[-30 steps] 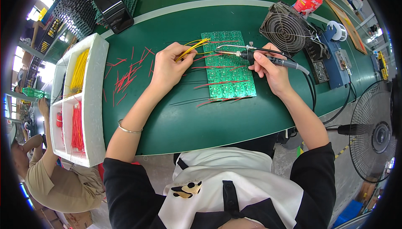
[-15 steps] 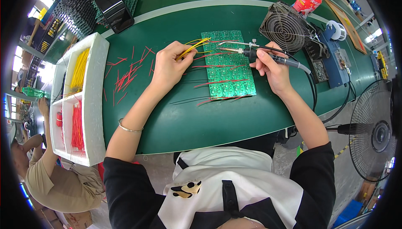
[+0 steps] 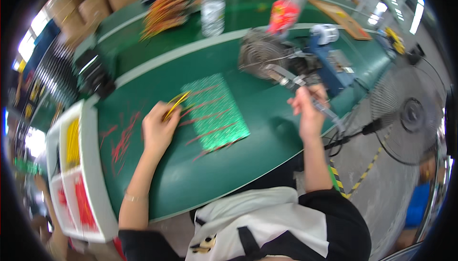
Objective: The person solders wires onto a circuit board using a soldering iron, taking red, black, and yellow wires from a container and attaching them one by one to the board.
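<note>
My left hand (image 3: 160,123) is closed on a few yellow wires (image 3: 178,102), whose ends reach the top left edge of a green circuit board panel (image 3: 224,122). Red wires lie in rows across that panel and stick out past its left side. Away to the right of the panel, my right hand (image 3: 309,111) grips a soldering iron (image 3: 286,76) by its handle. The iron points up and left, its tip blurred in front of a round-grilled fan (image 3: 257,53). Loose red wires (image 3: 122,142) lie scattered on the green table, left of my left hand.
A white foam box (image 3: 91,165) with yellow and red wires stands at the left. Behind the iron is a blue device (image 3: 329,72) with a white spool (image 3: 326,33). A clear bottle (image 3: 213,10), a red bottle (image 3: 284,12) and a wire bundle (image 3: 166,13) stand farther back.
The view has turned and blurred. My right hand has taken the soldering iron off the board, toward the fan and blue device. My left hand keeps the yellow wires by the board.
</note>
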The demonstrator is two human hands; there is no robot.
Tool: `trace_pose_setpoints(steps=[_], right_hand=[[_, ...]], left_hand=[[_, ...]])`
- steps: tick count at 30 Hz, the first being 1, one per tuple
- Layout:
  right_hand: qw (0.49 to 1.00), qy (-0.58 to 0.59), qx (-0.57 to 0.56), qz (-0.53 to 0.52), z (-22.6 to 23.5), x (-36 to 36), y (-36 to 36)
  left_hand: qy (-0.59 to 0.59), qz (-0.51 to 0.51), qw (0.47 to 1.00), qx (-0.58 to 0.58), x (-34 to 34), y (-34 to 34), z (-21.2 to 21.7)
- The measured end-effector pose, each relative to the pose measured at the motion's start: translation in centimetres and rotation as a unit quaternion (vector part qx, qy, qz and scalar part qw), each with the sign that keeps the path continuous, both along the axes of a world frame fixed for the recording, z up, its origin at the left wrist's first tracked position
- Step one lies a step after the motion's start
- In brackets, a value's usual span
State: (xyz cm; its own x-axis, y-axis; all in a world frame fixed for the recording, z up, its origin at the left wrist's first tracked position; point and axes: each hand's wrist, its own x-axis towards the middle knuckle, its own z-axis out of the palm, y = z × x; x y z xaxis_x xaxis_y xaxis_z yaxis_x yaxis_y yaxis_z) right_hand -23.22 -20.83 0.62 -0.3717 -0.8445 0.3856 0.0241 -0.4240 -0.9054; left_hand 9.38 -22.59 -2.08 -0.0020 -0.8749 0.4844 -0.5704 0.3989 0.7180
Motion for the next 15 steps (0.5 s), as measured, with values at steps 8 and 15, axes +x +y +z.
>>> trace_pose_setpoints(steps=[8,15], right_hand=[[0.998,0.056,0.015,-0.005,0.4,-0.6,0.8],[0.979,0.006,0.029,0.203,0.8,2.2,-3.4]], left_hand=[[0.055,0.001,0.996,0.068,-0.5,0.8,0.8],[0.019,0.013,0.999,0.032,-0.2,0.9,1.2]])
